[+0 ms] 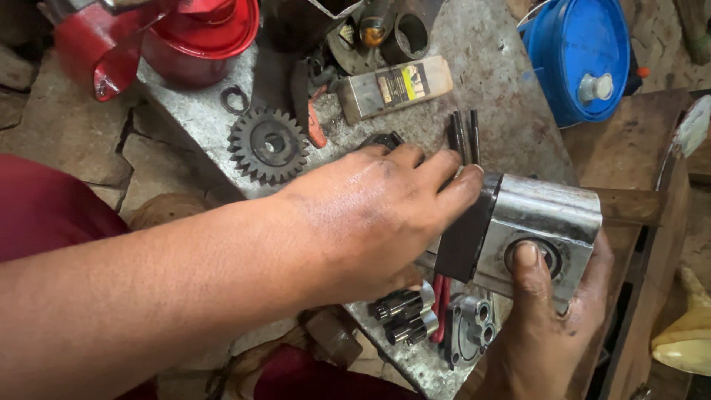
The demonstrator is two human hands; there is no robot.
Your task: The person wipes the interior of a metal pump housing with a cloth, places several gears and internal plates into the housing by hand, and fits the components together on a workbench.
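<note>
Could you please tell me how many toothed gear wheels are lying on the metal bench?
1: the dark gear wheel lies on the bench, just beyond the left hand. Others may be hidden beneath that hand.

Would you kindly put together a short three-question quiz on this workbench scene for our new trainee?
1. True or false: the toothed gear is in the left hand.
2. Which hand has its thumb over the round bore of the metal housing?
3. The blue drum is: A) on the metal bench top; B) off the bench, beyond its far right edge; C) on the person's lap.

Key:
1. False: it lies on the bench, apart from both hands.
2. The right hand, which holds the housing from below.
3. B.
</note>
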